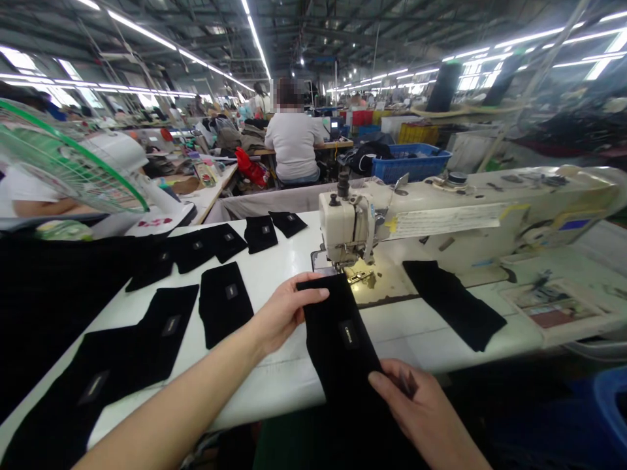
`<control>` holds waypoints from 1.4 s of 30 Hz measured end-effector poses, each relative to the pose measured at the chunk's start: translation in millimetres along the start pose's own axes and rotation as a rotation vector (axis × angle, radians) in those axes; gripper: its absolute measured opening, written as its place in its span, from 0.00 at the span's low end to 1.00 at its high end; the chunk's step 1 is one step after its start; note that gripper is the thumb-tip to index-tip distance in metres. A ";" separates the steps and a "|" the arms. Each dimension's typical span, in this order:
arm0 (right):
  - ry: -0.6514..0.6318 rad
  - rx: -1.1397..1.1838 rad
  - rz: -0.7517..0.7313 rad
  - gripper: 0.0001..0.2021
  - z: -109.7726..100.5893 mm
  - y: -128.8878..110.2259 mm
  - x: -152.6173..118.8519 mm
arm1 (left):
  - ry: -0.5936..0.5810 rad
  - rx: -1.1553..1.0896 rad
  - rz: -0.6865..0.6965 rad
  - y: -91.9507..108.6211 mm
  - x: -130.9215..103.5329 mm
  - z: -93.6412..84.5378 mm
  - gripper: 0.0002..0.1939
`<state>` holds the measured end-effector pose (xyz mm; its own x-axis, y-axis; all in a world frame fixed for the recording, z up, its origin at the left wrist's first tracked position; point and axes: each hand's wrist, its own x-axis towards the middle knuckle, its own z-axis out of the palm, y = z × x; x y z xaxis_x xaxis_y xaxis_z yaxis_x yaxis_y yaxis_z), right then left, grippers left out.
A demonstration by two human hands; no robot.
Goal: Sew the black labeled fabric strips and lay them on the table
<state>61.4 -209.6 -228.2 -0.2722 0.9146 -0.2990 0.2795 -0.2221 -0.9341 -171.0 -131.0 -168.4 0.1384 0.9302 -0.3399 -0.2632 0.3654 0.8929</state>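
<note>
A black fabric piece point(329, 326) with a small lettered label point(349, 334) hangs between my hands, at the front of the sewing machine point(347, 222). My left hand point(294, 303) pinches its upper left corner, thumb on top, just before the needle area. Lower down, my right hand point(404, 391) grips the right edge between thumb and fingers. Something dark shows inside the right palm, too shadowed to make out. The lower end of the fabric merges with the dark area below the table edge.
Several labelled black pieces point(226, 303) lie across the white table point(279, 372) on the left. Another black piece point(450, 303) rests right of the needle. A green-rimmed fan point(73, 156) stands at left. Behind the machine are a blue basket point(411, 163) and a seated person point(294, 140).
</note>
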 end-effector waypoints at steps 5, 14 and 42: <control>0.051 -0.037 -0.008 0.21 11.0 7.3 -5.3 | -0.102 0.456 -0.034 10.3 30.2 -18.2 0.11; 0.239 -0.114 -0.159 0.15 17.3 18.8 -4.8 | 0.049 0.964 0.271 -13.1 70.4 -10.9 0.08; 0.208 -0.719 -0.915 0.14 -6.0 26.0 18.9 | -0.096 1.564 0.952 -34.4 77.6 -23.8 0.09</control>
<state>69.1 -196.1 -257.0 -0.5038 0.6866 0.5242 0.5307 0.7248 -0.4394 -173.9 -70.6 -232.6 0.5544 0.7533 0.3537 0.7443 -0.6390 0.1941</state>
